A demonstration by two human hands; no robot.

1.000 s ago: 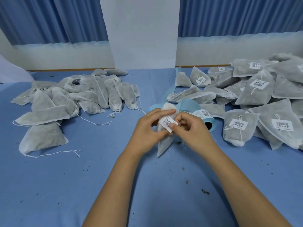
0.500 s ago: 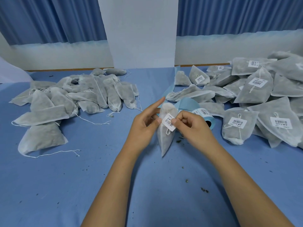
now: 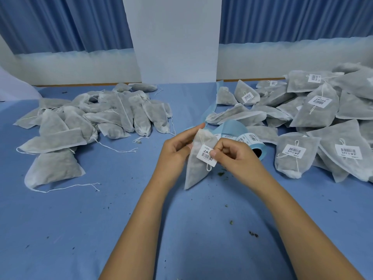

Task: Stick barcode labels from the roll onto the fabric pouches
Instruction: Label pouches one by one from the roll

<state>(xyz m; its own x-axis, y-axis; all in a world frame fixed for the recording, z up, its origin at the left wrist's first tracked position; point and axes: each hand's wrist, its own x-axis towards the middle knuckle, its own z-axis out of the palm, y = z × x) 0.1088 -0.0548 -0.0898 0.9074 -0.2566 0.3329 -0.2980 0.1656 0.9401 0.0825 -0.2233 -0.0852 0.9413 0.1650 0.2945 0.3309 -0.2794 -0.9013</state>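
Note:
A grey-white fabric pouch (image 3: 194, 170) hangs upright above the blue table, held between both hands. A white barcode label (image 3: 205, 155) lies on its front. My left hand (image 3: 175, 152) holds the pouch's left edge and back, its fingers reaching up to the top corner. My right hand (image 3: 234, 156) has curled fingers and presses its thumb on the label's right edge. The label roll (image 3: 250, 143), blue-backed with white labels, lies on the table just behind my right hand, partly hidden by it.
Several unlabelled pouches (image 3: 96, 122) with loose strings lie heaped at the left. A pile of labelled pouches (image 3: 314, 126) fills the right side. A white panel (image 3: 175, 39) and blue curtains stand behind the blue table (image 3: 101, 229). Dark crumbs dot the cloth.
The pouch has turned more upright and the label now lies flat on it. My right thumb has moved onto the label; my left fingers have stretched up along the pouch.

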